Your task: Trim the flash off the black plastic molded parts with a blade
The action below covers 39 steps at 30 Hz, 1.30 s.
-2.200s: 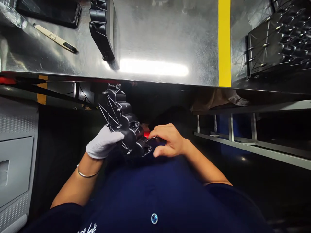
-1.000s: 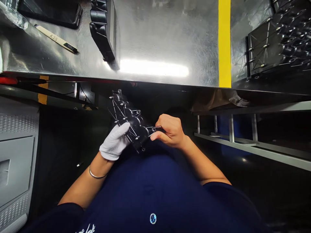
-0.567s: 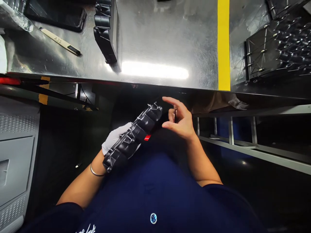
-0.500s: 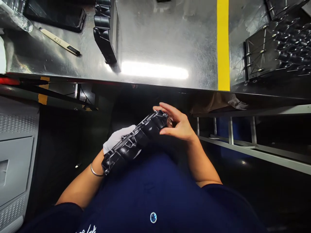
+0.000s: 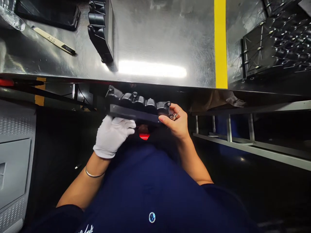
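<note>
Housing (image 5: 134, 113) (black, ribbed) is held between torso and bench (image 5: 155, 35), long axis running crosswise, right end slightly nearer the body. Bare right hand (image 5: 179, 124) grips that end, thumb on the near face, a small metal item (image 5: 175, 115) at its fingers. Gloved left hand (image 5: 109, 137) lies at the near-left underside, fingers partly curled; whether it grips cannot be told. Counts: one housing in hand, one metal item; on the bench, one similar housing (image 5: 100, 32), one cutter (image 5: 53, 40), one dark device (image 5: 48, 13), one yellow strip (image 5: 220, 45). Black parts (image 5: 286, 38) at right: number not determinable.
</note>
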Each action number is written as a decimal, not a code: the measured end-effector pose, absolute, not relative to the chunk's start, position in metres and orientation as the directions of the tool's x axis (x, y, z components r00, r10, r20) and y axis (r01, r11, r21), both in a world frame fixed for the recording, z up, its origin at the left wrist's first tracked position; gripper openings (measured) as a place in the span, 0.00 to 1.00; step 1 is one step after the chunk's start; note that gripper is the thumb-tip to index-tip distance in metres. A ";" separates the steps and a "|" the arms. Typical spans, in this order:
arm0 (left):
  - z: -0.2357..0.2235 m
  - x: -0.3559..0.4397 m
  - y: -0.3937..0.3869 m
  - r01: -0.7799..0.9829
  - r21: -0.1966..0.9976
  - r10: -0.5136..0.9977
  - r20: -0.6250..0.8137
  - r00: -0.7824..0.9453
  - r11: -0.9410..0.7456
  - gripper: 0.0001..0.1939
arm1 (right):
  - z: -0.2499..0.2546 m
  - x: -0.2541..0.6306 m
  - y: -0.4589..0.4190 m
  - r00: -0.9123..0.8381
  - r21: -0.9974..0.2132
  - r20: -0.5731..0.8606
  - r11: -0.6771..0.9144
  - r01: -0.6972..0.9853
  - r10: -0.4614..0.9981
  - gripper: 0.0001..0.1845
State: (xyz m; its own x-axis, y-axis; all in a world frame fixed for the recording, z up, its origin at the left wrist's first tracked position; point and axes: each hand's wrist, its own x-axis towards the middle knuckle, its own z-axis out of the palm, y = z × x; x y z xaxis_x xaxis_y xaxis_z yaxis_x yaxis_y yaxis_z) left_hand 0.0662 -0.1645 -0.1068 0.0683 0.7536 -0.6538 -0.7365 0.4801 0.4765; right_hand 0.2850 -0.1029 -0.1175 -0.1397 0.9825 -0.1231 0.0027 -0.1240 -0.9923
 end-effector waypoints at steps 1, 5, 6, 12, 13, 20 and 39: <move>-0.103 0.068 -0.163 -0.761 0.492 0.783 -0.621 0.032 0.422 0.30 | -0.118 0.280 -0.105 -0.105 -0.989 -0.147 -0.150 -0.017 0.984 0.30; -0.095 0.080 -0.163 -0.796 0.515 0.863 -0.505 0.019 0.318 0.21 | -0.117 0.260 -0.120 -0.204 -0.976 -0.217 -0.219 0.012 0.955 0.32; -0.095 0.082 -0.163 -0.797 0.512 0.851 -0.525 0.003 0.319 0.16 | -0.115 0.257 -0.123 -0.289 -0.974 -0.221 -0.225 0.022 0.931 0.33; -0.097 0.089 -0.165 -0.847 0.431 0.722 -0.687 -0.084 0.312 0.10 | -0.104 0.262 -0.116 -0.431 -0.981 -0.179 -0.193 0.013 0.885 0.24; -0.096 0.089 -0.166 -0.859 0.404 0.708 -0.702 -0.070 0.315 0.10 | -0.103 0.265 -0.113 -0.429 -0.985 -0.169 -0.170 0.037 0.887 0.22; -0.096 0.097 -0.165 -0.918 0.216 0.645 -0.762 0.055 0.333 0.17 | -0.105 0.265 -0.111 -0.448 -0.991 0.049 0.099 0.089 0.893 0.17; -0.084 0.083 -0.169 -0.807 0.349 0.671 -0.738 0.077 0.477 0.13 | -0.088 0.272 -0.098 -0.764 -0.660 0.361 0.725 0.196 0.534 0.29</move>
